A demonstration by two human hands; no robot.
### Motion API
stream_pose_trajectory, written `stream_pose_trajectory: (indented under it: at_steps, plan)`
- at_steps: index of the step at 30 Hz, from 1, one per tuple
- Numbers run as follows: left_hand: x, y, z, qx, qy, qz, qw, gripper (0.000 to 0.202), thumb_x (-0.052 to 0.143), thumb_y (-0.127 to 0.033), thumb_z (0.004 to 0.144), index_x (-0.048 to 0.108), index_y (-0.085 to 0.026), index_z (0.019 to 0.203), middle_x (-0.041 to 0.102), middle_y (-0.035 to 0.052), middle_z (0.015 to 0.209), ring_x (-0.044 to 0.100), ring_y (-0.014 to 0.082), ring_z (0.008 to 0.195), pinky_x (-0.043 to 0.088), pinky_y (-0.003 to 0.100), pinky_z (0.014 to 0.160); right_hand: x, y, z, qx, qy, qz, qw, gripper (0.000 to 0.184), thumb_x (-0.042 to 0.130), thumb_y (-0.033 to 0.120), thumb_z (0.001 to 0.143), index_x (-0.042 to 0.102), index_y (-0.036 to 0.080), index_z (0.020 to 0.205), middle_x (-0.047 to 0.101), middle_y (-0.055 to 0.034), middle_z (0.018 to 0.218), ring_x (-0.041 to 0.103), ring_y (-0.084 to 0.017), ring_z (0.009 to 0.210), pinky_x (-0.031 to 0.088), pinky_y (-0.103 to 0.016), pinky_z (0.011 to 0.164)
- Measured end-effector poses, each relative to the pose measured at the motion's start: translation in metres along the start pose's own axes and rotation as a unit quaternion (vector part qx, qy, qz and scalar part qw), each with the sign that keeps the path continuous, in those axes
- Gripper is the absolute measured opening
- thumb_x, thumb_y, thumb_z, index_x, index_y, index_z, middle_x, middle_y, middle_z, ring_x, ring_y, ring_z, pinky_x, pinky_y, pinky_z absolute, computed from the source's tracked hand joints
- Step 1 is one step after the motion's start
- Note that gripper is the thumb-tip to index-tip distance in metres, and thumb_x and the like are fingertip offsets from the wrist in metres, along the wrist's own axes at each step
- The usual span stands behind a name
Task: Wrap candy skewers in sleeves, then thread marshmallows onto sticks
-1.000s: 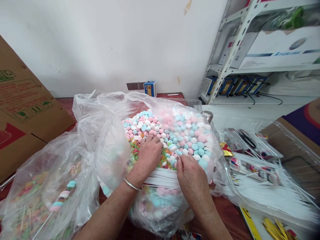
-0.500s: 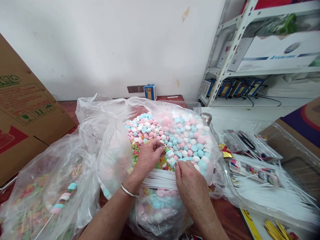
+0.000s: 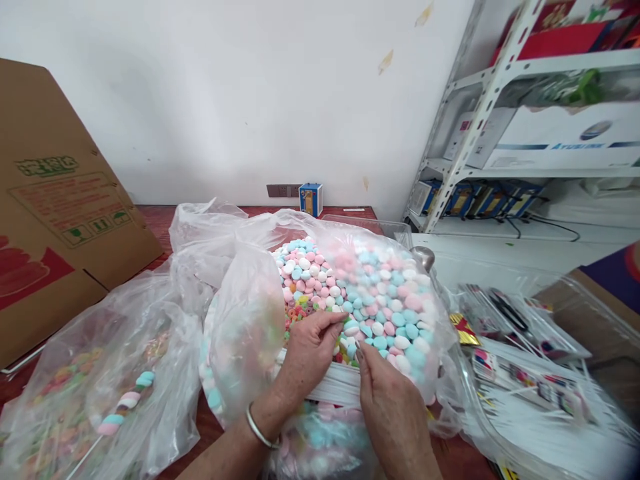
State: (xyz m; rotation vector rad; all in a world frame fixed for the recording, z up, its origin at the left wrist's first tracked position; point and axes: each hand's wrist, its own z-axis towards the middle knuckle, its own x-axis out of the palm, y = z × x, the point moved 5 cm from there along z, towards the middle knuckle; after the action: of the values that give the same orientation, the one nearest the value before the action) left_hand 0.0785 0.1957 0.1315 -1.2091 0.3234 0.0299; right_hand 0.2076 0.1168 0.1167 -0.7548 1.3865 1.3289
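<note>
My left hand [image 3: 311, 350], with a silver bangle at the wrist, pinches a small green gummy ring [image 3: 346, 320] at its fingertips. Close beside it, my right hand [image 3: 393, 400] is closed on a candy skewer, whose blue-and-white marshmallow [image 3: 352, 327] shows between the hands; its stick is mostly hidden. Both hands are over a large clear plastic bag [image 3: 240, 300] of pink, blue and white marshmallow candies [image 3: 390, 307]. Gummy rings [image 3: 300, 307] lie among them at the left. A bundle of white sticks [image 3: 340, 385] lies under my hands.
A threaded candy skewer [image 3: 127, 403] rests on another plastic bag of gummy rings at left. A cardboard box [image 3: 65, 200] stands behind it. At right, a clear tray [image 3: 463, 373] holds white sticks, scissors [image 3: 507, 310] and packets. White shelving [image 3: 467, 127] stands behind.
The view has shifted, so the scene sits lower and a little to the right. My hands stay close together, the left fingers still at the green gummy ring.
</note>
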Motion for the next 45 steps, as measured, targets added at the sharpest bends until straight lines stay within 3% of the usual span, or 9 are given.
stream_pose_trajectory:
  at_steps: [7,11,16,23,26,29,34,40,45]
  plan:
    - [-0.001,-0.002,0.001,0.049,0.014,0.066,0.997,0.027,0.053,-0.014,0.091,0.075,-0.023,0.103,0.077,0.0017,0.096,0.070,0.0159,0.086,0.054,0.027,0.080,0.004,0.021,0.024,-0.019,0.002,0.036,0.999,0.027,0.041,0.016,0.101,0.063,0.021,0.086,0.072,-0.0016,0.073,0.066,-0.017,0.064,0.026,-0.026,0.054]
    - [-0.020,-0.004,0.029,0.087,-0.004,0.202,0.976,0.030,0.049,-0.013,0.093,0.073,-0.023,0.106,0.076,0.0035,0.098,0.068,0.0181,0.090,0.052,0.030,0.082,0.001,0.030,0.041,-0.024,0.004,0.056,0.998,0.027,0.038,0.018,0.102,0.061,0.020,0.087,0.070,-0.0020,0.074,0.063,-0.016,0.065,0.023,-0.027,0.055]
    - [-0.045,0.013,0.073,0.089,-0.056,0.325,0.940,0.033,0.053,-0.003,0.082,0.071,-0.019,0.105,0.069,0.0105,0.111,0.057,0.0273,0.114,0.043,0.044,0.101,-0.001,0.030,0.044,-0.009,0.019,0.047,0.999,0.029,0.038,0.022,0.103,0.061,0.020,0.085,0.070,-0.0031,0.075,0.062,-0.017,0.066,0.022,-0.028,0.055]
    - [-0.064,0.035,0.090,0.019,-0.077,0.260,0.962,0.018,0.059,-0.016,0.083,0.071,-0.017,0.096,0.071,0.0103,0.112,0.062,0.0251,0.111,0.047,0.038,0.099,0.010,0.022,0.042,-0.018,0.018,0.076,0.997,0.029,0.038,0.026,0.103,0.059,0.021,0.083,0.069,-0.0020,0.075,0.061,-0.018,0.066,0.024,-0.027,0.056]
    - [-0.075,0.040,0.087,-0.050,-0.065,0.216,0.973,0.027,0.050,-0.025,0.090,0.069,-0.013,0.106,0.074,0.0071,0.080,0.071,0.0214,0.074,0.055,0.033,0.073,0.014,0.018,0.042,-0.017,0.014,0.085,0.996,0.031,0.037,0.028,0.103,0.058,0.022,0.081,0.068,-0.0018,0.073,0.061,-0.018,0.066,0.024,-0.027,0.056]
    - [-0.078,0.047,0.086,-0.099,-0.025,0.181,0.978,0.030,0.051,-0.023,0.088,0.068,-0.012,0.111,0.066,-0.0016,0.053,0.064,0.0177,0.047,0.053,0.029,0.060,0.016,0.017,0.041,-0.020,0.017,0.093,0.995,0.031,0.036,0.028,0.103,0.058,0.022,0.082,0.069,-0.0023,0.075,0.062,-0.019,0.067,0.025,-0.028,0.057]
    - [-0.075,0.057,0.095,-0.111,-0.022,0.173,0.978,0.042,0.058,-0.015,0.081,0.067,-0.016,0.122,0.066,-0.0037,0.057,0.066,0.0165,0.054,0.052,0.027,0.067,0.018,0.019,0.042,-0.024,0.031,0.085,0.996,0.030,0.036,0.025,0.103,0.059,0.021,0.083,0.070,-0.0033,0.080,0.064,-0.019,0.070,0.027,-0.028,0.058]
    - [-0.076,0.057,0.096,-0.079,-0.065,0.176,0.979,0.026,0.067,-0.015,0.072,0.075,-0.019,0.097,0.067,0.0008,0.075,0.065,0.0176,0.068,0.050,0.030,0.076,0.020,0.018,0.040,-0.023,0.038,0.089,0.995,0.031,0.036,0.025,0.102,0.060,0.021,0.084,0.071,-0.0045,0.081,0.065,-0.021,0.073,0.028,-0.028,0.060]
    - [-0.073,0.040,0.083,-0.048,-0.099,0.131,0.985,0.017,0.068,-0.017,0.070,0.067,-0.019,0.086,0.065,0.0022,0.086,0.063,0.0169,0.076,0.050,0.030,0.076,0.014,0.021,0.038,-0.037,-0.007,0.143,0.989,0.032,0.034,0.028,0.101,0.058,0.022,0.080,0.067,-0.0031,0.076,0.060,-0.019,0.067,0.029,-0.028,0.059]
